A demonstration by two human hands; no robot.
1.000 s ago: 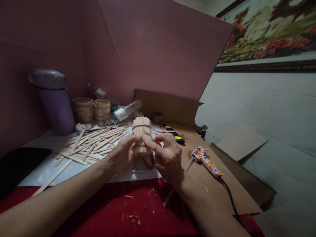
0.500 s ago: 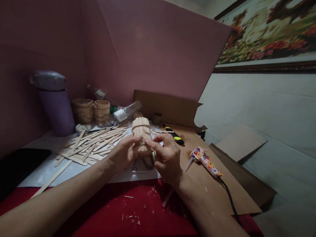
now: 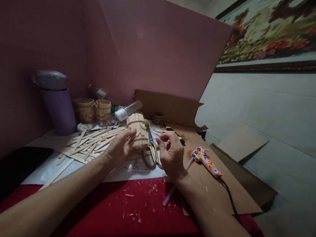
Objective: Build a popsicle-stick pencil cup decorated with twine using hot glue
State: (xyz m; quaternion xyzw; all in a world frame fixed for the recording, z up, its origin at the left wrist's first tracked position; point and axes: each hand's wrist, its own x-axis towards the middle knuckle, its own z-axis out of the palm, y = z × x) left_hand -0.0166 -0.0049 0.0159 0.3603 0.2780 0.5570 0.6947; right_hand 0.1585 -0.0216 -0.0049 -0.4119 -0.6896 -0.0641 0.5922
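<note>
My left hand [image 3: 120, 144] grips a small barrel-like cup [image 3: 138, 128] made of wooden sticks, with cord bands around it, tilted over the white sheet. My right hand [image 3: 171, 152] is apart from the cup, to its right, its thumb and fingertips pinched together; whatever they hold is too small to make out. Between my hands lie scissors [image 3: 152, 152] with gold-coloured handles. Flat wooden sticks [image 3: 91, 144] are spread in a loose pile left of my left hand.
A patterned glue gun [image 3: 206, 162] and a yellow-black cutter [image 3: 174, 133] lie on cardboard at right. Behind stand a purple tumbler [image 3: 58, 108], two finished cups [image 3: 84, 110], a plastic bottle [image 3: 127, 111] and a small pot [image 3: 157, 117]. Scraps dot the red cloth [image 3: 118, 217].
My right hand has come away from the cup. My left hand has shifted the cup slightly left and up, and the scissors now show between my hands.
</note>
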